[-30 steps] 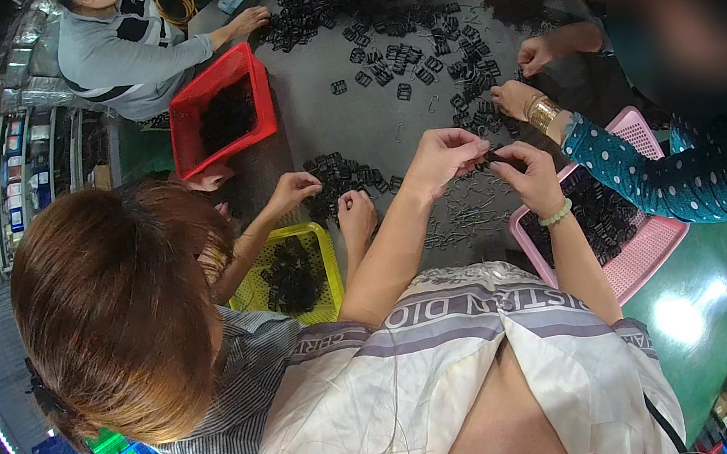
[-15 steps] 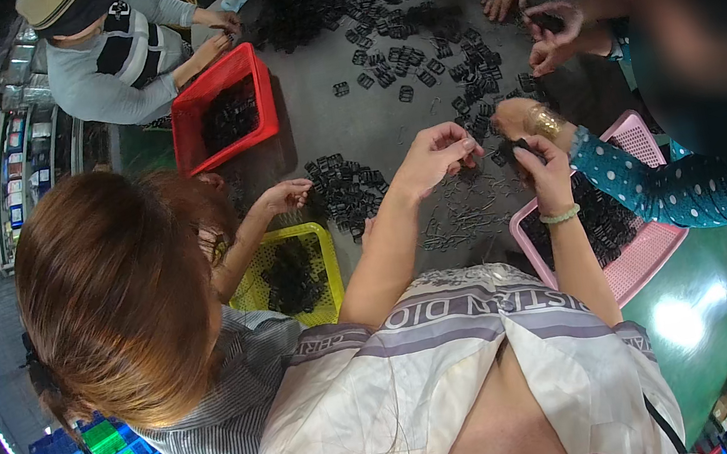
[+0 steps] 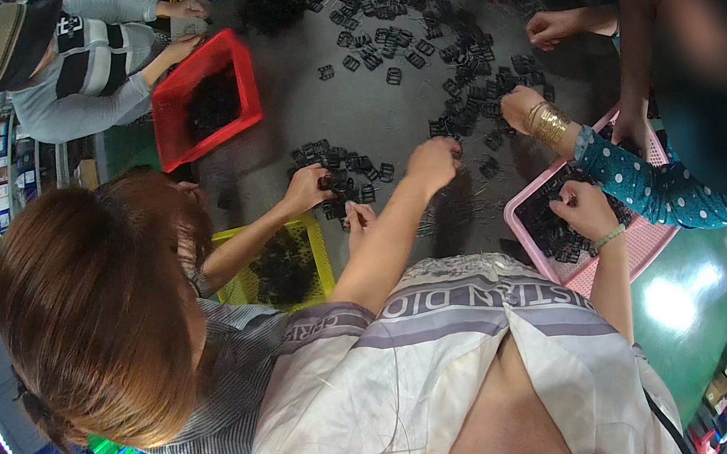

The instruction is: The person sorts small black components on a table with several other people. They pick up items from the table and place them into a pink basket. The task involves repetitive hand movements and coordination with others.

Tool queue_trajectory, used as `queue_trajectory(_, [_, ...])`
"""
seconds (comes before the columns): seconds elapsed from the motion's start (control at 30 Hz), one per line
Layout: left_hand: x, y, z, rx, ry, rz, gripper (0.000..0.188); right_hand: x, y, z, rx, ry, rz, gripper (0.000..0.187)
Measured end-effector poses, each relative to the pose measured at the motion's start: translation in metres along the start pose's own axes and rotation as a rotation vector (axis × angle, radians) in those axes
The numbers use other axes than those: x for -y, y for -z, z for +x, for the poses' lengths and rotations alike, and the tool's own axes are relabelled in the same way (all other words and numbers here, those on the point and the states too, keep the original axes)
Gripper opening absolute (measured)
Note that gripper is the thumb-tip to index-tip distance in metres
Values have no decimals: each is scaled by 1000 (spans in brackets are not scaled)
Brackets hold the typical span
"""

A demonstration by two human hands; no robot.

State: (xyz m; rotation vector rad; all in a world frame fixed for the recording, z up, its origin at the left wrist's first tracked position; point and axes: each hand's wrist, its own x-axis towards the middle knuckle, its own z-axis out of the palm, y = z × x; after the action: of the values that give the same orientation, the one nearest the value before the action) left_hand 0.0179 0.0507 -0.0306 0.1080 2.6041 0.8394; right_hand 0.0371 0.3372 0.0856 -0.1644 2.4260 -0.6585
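My left hand (image 3: 435, 166) reaches over the grey table at the edge of a spread of small black slotted plastic pieces (image 3: 467, 103). Its fingers are pinched together, and whatever lies between them is hidden. At the right, my right hand (image 3: 589, 212), with a pale bead bracelet on the wrist, is over a pink basket (image 3: 519, 227) holding many of the same black pieces. The fingers of that hand curl downward, and I cannot make out what is in them. Thin bits (image 3: 424, 223) lie on the table below my left hand.
Beside me on the left, a person's hands (image 3: 309, 188) work at a smaller black pile near a yellow basket (image 3: 323, 256). A red bin (image 3: 247, 75) stands farther back. Across at right, a co-worker's hand with gold bangles (image 3: 522, 105) reaches close to my left hand.
My right hand has moved down from the table with a black piece to the pink basket. My left hand has shifted slightly toward the black pieces. The neighbour's hand has moved into the smaller pile.
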Motion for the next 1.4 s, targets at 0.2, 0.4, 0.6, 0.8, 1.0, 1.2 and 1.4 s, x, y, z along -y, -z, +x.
queue_trajectory(0.2, [-30, -67, 7, -48, -262, 117, 40, -4, -16, -7, -136, 42, 91, 44])
queue_trajectory(0.4, [-28, -84, 27, -19, -54, -142, 29, 13, -26, -3, -158, 96, 343, 32])
queue_trajectory(0.6, [-57, -55, 48, -45, -65, -142, 25, 37, -29, 19, -172, 131, 393, 28])
queue_trajectory(0.8, [-29, -48, 57, -99, 1, -312, 19, 33, -35, 45, -22, 74, 754, 24])
queue_trajectory(1.0, [-42, 33, 31, 54, -53, -814, 24, 55, -54, 88, 225, -283, 1606, 38])
queue_trajectory(1.2, [35, 60, 88, -525, 72, -415, 34, 53, -85, 139, 347, -455, 1757, 16])
queue_trajectory(1.4, [91, 65, 115, -605, 192, 38, 44, 74, -81, 134, 345, -405, 1668, 18])
